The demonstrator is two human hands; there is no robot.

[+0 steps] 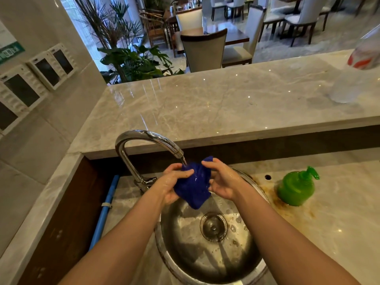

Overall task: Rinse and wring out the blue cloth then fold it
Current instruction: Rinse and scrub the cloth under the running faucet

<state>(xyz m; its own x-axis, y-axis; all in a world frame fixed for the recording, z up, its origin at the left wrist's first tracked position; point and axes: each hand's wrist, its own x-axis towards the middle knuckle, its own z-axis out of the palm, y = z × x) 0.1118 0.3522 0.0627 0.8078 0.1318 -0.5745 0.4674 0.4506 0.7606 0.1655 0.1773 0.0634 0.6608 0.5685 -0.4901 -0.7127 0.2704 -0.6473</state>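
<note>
Blue cloth [193, 186] bunched into a wet wad directly above the round steel sink [242, 262], just under the spout of the chrome faucet [141, 149], with a thin stream of water landing on its upper folds. Left hand [171, 185] closed around the cloth's left side, thumb laid across the top of the fabric, fingers curled beneath. Right hand [223, 179] gripping the cloth's right side, thumb and forefinger pinching an upper corner that pokes up past the knuckles, remaining fingers folded behind (partly hidden by the fabric). Both forearms bare and wet, reaching in from the near edge over the sink. Drain strainer [213, 227] at the sink's centre, below and slightly right of the hanging cloth; droplets and suds scattered over the basin floor. Green pump bottle [297, 188] upright on the stained stone to the right of the sink, well apart from the hands. Blue pipe [104, 210] running along the dark panel left of the sink. Raised marble counter [205, 105] behind the sink, bearing a blurred clear plastic bottle [355, 77] at its far right end (label red and white, print unreadable).
</note>
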